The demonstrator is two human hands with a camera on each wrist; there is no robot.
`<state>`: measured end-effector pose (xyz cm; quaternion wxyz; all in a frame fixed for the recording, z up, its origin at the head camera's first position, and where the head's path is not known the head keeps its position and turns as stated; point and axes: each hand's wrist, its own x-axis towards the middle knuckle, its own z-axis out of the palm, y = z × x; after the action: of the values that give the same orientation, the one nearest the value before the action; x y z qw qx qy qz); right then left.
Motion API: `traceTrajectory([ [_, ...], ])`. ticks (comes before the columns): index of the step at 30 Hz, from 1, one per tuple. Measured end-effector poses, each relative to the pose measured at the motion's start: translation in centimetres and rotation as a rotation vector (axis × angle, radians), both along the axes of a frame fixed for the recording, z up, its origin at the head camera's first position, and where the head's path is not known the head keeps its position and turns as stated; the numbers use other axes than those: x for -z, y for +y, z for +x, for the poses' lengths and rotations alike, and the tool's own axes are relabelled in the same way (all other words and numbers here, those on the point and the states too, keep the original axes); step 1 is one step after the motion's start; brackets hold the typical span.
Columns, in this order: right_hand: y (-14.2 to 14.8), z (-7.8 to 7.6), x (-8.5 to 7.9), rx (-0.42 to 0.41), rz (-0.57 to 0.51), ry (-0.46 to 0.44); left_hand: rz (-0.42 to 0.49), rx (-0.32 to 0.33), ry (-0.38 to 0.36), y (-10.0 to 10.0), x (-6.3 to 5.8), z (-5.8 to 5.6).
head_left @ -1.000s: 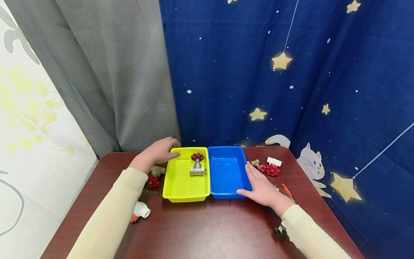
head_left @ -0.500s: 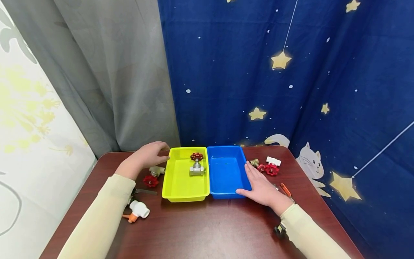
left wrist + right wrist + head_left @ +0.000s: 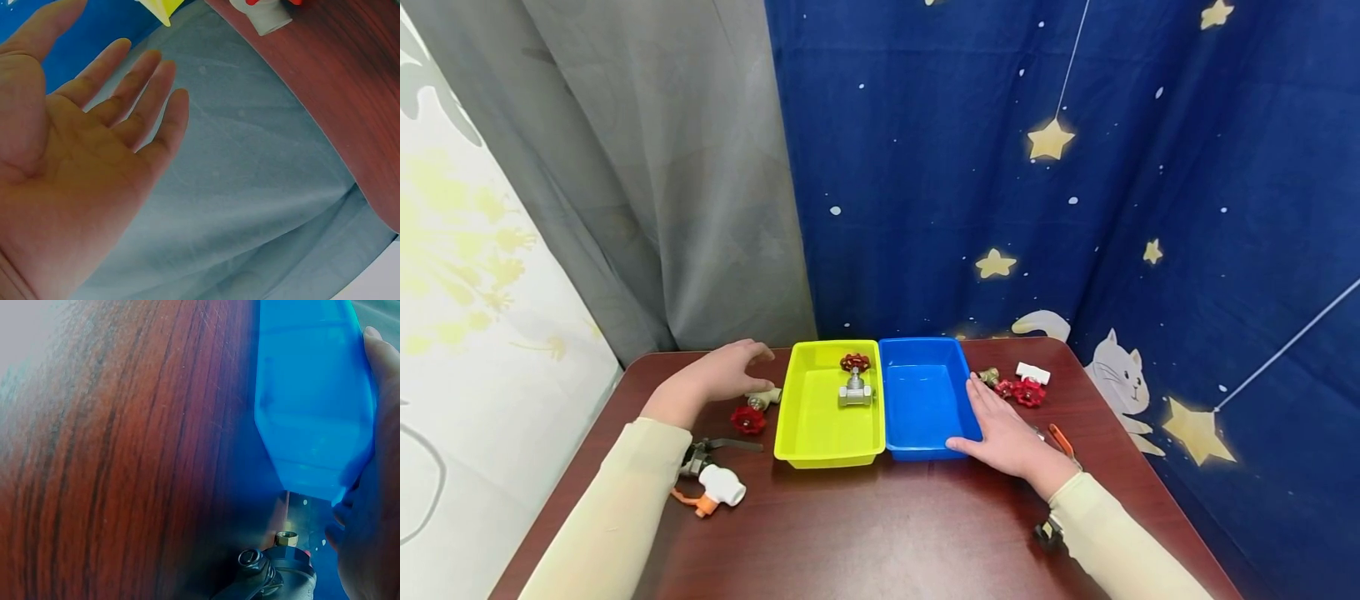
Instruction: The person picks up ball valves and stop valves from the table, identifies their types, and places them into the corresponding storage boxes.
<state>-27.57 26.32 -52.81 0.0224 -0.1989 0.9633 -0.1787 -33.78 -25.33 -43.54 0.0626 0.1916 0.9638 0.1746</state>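
Note:
Loosely bent and holding nothing, my left hand (image 3: 718,373) hovers over the table's left side. Close by its fingertips lies a beige valve (image 3: 765,398) with a red handwheel (image 3: 748,420); in the left wrist view the palm (image 3: 81,156) faces the camera. A yellow tray (image 3: 831,460) stands to its right, holding a metal gate valve (image 3: 854,393) with a dark red wheel. Straight fingers of my right hand (image 3: 1006,435) rest along the right side of the blue tray (image 3: 925,454), thumb at its near corner. The two trays stand side by side.
A white ball valve (image 3: 722,485) with an orange handle and a dark-levered valve (image 3: 700,458) lie at left. Red-wheeled valves (image 3: 1028,392), a white fitting (image 3: 1033,372) and an orange-handled valve (image 3: 1062,440) lie at right. Curtains (image 3: 910,167) hang behind the table.
My left hand has drawn back leftward from the yellow tray's rim, uncovering the valves on the left. The right hand keeps its place on the blue tray.

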Motion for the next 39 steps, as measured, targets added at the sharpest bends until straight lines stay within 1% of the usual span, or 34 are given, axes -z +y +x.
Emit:
traceTrajectory([
  [4, 0.0, 0.0, 0.0, -0.001, -0.001, -0.002, 0.012, -0.011, -0.034, -0.3, 0.1, 0.3],
  [7, 0.0, 0.0, 0.0, -0.004, -0.003, -0.002, 0.021, -0.036, -0.082, -0.5, 0.3, 0.5],
  [9, 0.0, 0.0, 0.1, -0.003, -0.002, -0.003, 0.034, -0.044, -0.117, -0.7, 0.6, 0.5],
  [11, 0.0, 0.0, 0.1, -0.002, -0.005, -0.001, 0.049, -0.049, -0.141, -0.9, 1.2, 0.4],
  [13, 0.0, 0.0, 0.1, 0.001, -0.005, 0.0, 0.056, -0.046, -0.145, -1.1, 2.0, 0.2],
  [17, 0.0, 0.1, 0.0, 0.0, -0.005, 0.002, 0.064, -0.036, -0.126, -1.8, 3.8, 0.0],
  [21, 0.0, 0.1, -0.1, -0.004, -0.008, 0.007, 0.059, -0.019, -0.112, -2.4, 5.0, 0.1],
  [24, 0.0, 0.1, -0.2, -0.002, -0.007, 0.007, 0.048, -0.011, -0.113, -2.7, 5.6, 0.2],
  [29, -0.1, 0.1, -0.2, -0.004, -0.004, 0.006, 0.042, -0.004, -0.136, -3.2, 6.2, 0.1],
  [33, -0.1, 0.0, -0.1, -0.002, 0.0, 0.001, 0.051, 0.008, -0.149, -3.5, 6.6, 0.0],
  [39, -0.1, 0.0, -0.1, 0.002, -0.004, -0.004, 0.068, 0.007, -0.163, -3.6, 7.1, -0.2],
])
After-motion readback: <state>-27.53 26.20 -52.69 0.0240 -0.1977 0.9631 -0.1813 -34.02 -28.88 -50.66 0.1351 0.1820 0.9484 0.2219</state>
